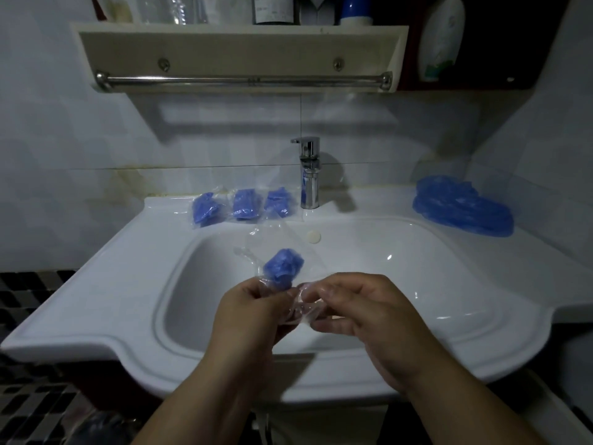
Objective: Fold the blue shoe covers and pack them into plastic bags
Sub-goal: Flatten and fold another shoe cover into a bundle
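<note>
The left hand (253, 309) and the right hand (362, 313) were close together over the white sink (128, 252). Each pinched a clear plastic bag (303, 311) with curled fingers. A rolled blue shoe cover (283, 266) stuck up above the left hand, wrapped in the clear plastic. Three packed bags (245, 205) lay beside the tap (309, 175). Loose shoe covers (462, 207) were piled on the right. The label on a dark bottle (272, 9) was too blurry to read.

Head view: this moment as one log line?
left hand: holds folded shoe cover | right hand: pinches plastic bag | done: three packed bags | waiting: loose covers pile
</note>
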The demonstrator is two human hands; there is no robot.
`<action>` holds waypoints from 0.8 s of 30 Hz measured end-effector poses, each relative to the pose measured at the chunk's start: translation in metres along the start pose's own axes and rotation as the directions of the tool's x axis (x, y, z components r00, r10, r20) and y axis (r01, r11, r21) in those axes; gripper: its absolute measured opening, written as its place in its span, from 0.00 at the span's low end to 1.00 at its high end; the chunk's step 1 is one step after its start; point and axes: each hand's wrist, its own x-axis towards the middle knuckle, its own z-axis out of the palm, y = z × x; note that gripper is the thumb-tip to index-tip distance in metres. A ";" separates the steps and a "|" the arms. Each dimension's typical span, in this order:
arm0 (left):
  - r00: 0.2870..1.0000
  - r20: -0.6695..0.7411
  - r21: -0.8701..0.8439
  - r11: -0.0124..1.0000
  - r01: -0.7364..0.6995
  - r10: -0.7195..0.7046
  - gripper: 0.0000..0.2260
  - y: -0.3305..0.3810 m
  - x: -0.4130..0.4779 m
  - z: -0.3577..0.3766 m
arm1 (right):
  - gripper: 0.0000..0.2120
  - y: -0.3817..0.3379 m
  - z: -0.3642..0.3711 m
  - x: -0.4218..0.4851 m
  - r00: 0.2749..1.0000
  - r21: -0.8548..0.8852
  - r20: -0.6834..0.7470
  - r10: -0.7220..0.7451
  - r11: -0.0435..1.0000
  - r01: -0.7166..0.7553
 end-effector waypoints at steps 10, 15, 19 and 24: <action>0.993 0.046 -0.042 0.993 0.111 -0.109 0.24 0.013 0.016 -0.019 | 0.13 -0.002 0.002 0.010 0.954 -0.187 -0.299 -0.034 0.982 -0.024; 0.878 0.177 0.595 0.662 -0.456 0.445 0.43 0.026 0.012 -0.044 | 0.11 -0.008 -0.005 0.014 0.959 -0.386 -0.252 -0.129 0.922 0.022; 0.709 0.597 0.712 0.160 -0.684 0.375 0.51 0.024 0.011 -0.050 | 0.05 -0.010 -0.002 0.017 0.981 -0.311 -0.191 -0.036 0.950 -0.026; 0.675 0.573 0.787 -0.081 -0.612 0.464 0.46 0.008 0.014 -0.042 | 0.06 -0.012 0.003 0.020 0.980 -0.063 -0.175 0.093 0.992 -0.106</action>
